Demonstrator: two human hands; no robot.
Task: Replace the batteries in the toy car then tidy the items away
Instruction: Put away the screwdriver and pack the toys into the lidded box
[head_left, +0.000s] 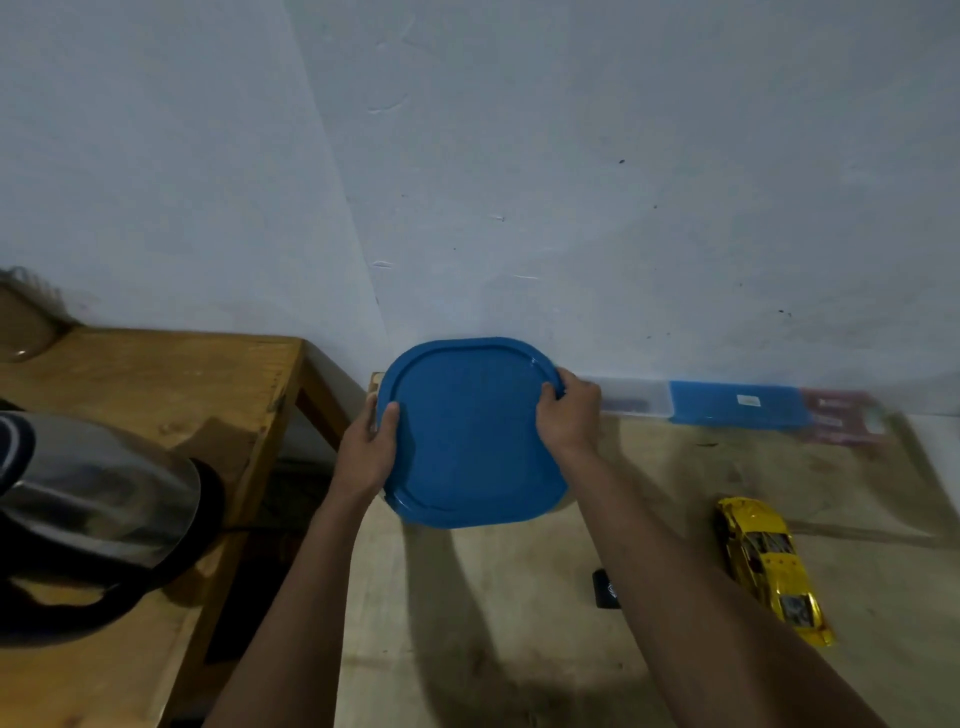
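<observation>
Both hands are gripping a blue lid (470, 436), a rounded square with a raised rim line, at the far left of the light wooden table (519, 597) near the wall. The left hand (366, 449) is clasping the lid's left edge, thumb lying on top and fingers curling underneath. The right hand (569, 415) is clasping the upper right corner, fingers wrapping over the rim. A sliver of a pale container (563, 504) is showing under the lid's lower right edge; the lid is hiding whatever is lying inside, so its contents cannot be told.

The yellow toy car (774, 569) is sitting on the table to the right, well apart from the lid, resting on its wheels with its length running toward the camera. A small black object (605, 590) is lying between the car and the right forearm, partly hidden by the arm.

Along the wall, 3 flat things are lying in a row: a clear case (631, 400), a blue box (737, 405) bearing a white label, and a reddish packet (841, 418), all blurred, their contents unreadable.

On a second wooden table (156, 374) at left, a steel kettle (98, 499) is standing.
</observation>
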